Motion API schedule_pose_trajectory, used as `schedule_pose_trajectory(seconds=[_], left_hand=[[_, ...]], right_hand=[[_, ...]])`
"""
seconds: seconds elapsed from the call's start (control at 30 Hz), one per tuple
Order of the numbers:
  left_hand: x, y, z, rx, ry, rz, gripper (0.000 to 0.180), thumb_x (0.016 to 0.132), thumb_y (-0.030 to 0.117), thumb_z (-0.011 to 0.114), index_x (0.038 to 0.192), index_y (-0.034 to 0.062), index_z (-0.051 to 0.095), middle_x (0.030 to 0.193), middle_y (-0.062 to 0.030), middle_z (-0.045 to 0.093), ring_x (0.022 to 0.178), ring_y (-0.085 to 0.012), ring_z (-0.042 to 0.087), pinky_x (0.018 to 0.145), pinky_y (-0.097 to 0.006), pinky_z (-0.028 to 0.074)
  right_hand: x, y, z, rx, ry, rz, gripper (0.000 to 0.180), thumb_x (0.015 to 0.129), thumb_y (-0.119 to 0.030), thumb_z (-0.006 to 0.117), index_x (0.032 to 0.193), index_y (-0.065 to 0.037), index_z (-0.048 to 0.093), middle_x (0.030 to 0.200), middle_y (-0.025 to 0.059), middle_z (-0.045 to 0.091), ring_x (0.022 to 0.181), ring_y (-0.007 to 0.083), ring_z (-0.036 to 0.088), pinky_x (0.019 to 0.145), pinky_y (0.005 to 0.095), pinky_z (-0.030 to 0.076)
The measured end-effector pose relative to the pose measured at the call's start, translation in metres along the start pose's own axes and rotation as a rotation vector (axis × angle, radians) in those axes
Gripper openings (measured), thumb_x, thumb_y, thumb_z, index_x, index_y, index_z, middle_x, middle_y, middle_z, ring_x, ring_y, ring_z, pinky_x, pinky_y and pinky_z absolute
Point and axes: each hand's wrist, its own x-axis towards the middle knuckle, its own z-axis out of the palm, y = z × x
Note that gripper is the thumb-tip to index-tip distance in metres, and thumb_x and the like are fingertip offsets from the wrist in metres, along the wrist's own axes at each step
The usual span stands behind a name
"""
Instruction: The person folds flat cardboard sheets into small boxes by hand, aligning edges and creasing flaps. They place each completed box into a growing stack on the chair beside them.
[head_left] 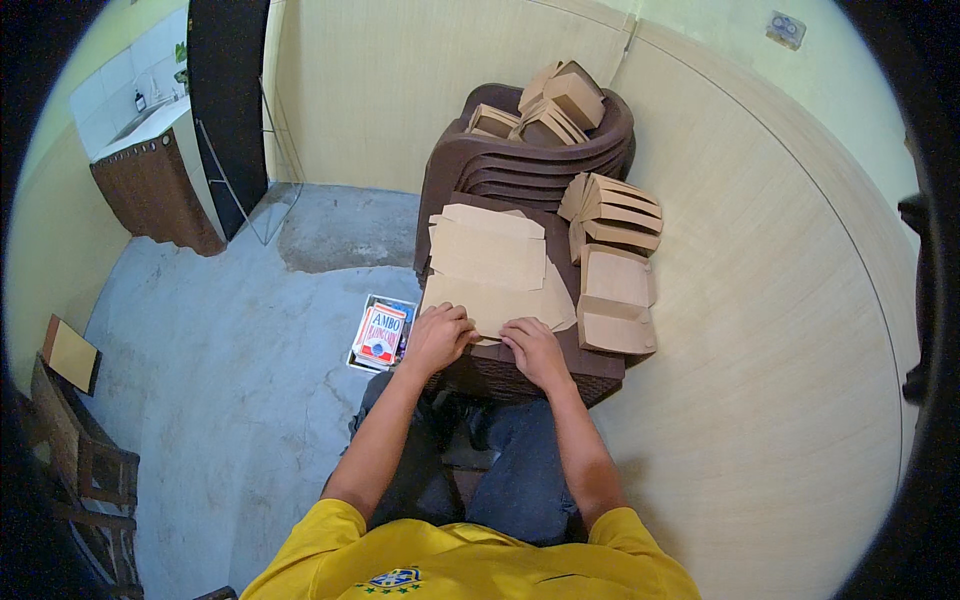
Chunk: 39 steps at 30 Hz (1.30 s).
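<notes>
Fingers of left hand [438,335] and right hand [533,350] pressed flat, unclenched, on flat cardboard blank [487,302] — stack [490,250] overhanging table [560,365] edge, liable to slide floorward.

Red-white packages [382,333] on floor.

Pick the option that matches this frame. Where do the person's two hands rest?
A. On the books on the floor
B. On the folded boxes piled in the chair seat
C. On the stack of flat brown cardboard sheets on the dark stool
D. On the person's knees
C: the left hand and the right hand both lie on the near edge of the flat cardboard sheets on the dark stool.
</notes>
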Motion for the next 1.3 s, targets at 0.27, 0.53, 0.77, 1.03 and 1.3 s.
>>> schedule_pose_trajectory(seconds=[0.27,0.53,0.77,1.03,1.3], left_hand=[[0.046,-0.019,0.02,0.043,-0.23,-0.131,0.027,0.101,0.035,0.071,0.097,0.0099,0.08,0.106,-0.0099,0.072,0.096,-0.0404,0.074,0.085,-0.055,0.058],[0.032,-0.037,0.008,0.028,-0.054,-0.066,0.027,0.091,0.042,0.081,0.11,0.0241,0.086,0.126,-0.0038,0.07,0.118,-0.0303,0.064,0.101,-0.047,0.05],[0.025,-0.045,0.018,-0.11,0.005,-0.261,0.031,0.085,0.032,0.088,0.114,0.0203,0.085,0.123,-0.0024,0.071,0.123,-0.0305,0.061,0.107,-0.047,0.046],[0.019,-0.06,0.015,-0.251,-0.054,-0.166,0.03,0.086,0.026,0.088,0.115,0.0174,0.084,0.132,-0.0053,0.072,0.129,-0.0325,0.061,0.112,-0.048,0.047],[0.013,-0.062,-0.003,-0.375,-0.185,-0.182,0.04,0.086,0.025,0.089,0.124,0.0127,0.082,0.147,-0.0088,0.068,0.139,-0.0346,0.056,0.12,-0.049,0.044]], right_hand=[[0.045,0.033,0.009,-0.351,-0.173,0.147,0.019,0.099,-0.031,0.073,0.103,-0.013,0.072,0.107,0.0086,0.069,0.109,0.0321,0.066,0.091,0.0491,0.052],[0.059,0.068,0.018,-0.274,0.111,0.441,0.042,0.083,-0.043,0.09,0.106,-0.011,0.075,0.108,0.0095,0.067,0.118,0.0325,0.061,0.101,0.0506,0.048],[0.035,-0.017,0.067,-0.187,-0.041,0.015,0.042,0.105,-0.035,0.066,0.129,-0.002,0.075,0.137,0.0201,0.073,0.134,0.0374,0.066,0.121,0.0515,0.044],[0.029,0.015,0.031,-0.24,-0.13,0.381,0.047,0.118,-0.031,0.04,0.143,-0.005,0.071,0.15,0.011,0.069,0.148,0.0284,0.057,0.131,0.0642,0.025],[0.022,0.051,0.03,-0.155,0.183,0.408,0.046,0.108,-0.02,0.056,0.148,0.003,0.062,0.15,0.0295,0.062,0.148,0.0458,0.051,0.13,0.0517,0.032]])
